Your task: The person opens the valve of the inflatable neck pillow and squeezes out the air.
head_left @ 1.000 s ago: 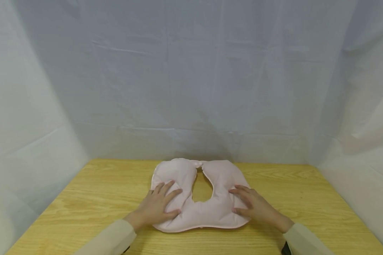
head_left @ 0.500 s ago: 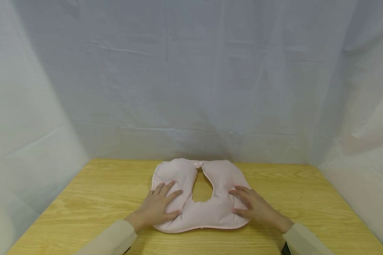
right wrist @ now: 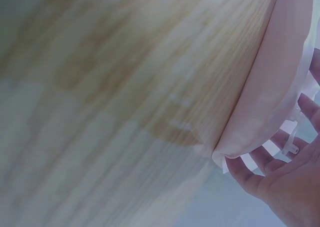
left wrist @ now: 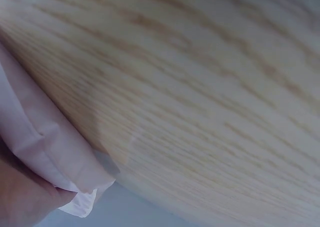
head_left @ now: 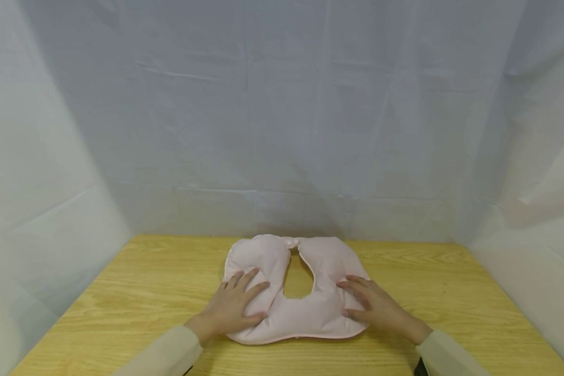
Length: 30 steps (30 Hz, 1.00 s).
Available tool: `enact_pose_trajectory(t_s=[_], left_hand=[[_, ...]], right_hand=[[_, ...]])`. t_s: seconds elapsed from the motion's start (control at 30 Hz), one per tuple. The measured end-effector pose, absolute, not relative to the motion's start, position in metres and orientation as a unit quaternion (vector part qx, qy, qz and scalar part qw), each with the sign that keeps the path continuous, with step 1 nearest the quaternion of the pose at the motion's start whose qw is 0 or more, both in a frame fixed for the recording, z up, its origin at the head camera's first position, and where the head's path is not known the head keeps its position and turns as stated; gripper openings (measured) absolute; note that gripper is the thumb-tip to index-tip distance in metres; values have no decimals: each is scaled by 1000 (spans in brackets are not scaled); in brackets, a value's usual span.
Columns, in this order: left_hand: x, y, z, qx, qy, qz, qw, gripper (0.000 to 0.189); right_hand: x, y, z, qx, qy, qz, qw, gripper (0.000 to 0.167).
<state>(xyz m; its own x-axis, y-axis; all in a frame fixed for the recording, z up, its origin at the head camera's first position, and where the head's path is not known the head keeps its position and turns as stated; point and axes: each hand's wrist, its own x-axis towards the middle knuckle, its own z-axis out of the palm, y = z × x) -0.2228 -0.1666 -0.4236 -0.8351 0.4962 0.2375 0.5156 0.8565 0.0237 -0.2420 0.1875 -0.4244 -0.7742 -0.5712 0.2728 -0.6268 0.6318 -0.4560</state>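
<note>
A pale pink U-shaped neck pillow (head_left: pixel 305 318) lies puffed up on the wooden table, its two arms pointing away from me and almost meeting at the far end. On its left arm rests my left hand (head_left: pixel 230 305), fingers spread over the fabric. My right hand (head_left: pixel 376 305) lies likewise on the right arm, its fingertips touching the surface. In the right wrist view, a small clear valve (right wrist: pixel 291 146) shows beside the fingers at the pillow's edge. The left wrist view catches only a bit of the left hand (left wrist: pixel 22 197) against the pink side.
The wooden table (head_left: pixel 136 292) extends to both sides of the pillow. Pale, creased sheeting (head_left: pixel 282 115) hangs behind it and along the left and right sides.
</note>
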Motion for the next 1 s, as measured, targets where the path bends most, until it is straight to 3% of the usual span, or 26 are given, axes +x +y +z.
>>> enact_pose_trajectory(t_s=[1.0], left_hand=[[-221, -167, -424, -267, -956, -38, 116, 63]], right_hand=[[-244, 188, -427, 326, -904, 275, 33, 55]])
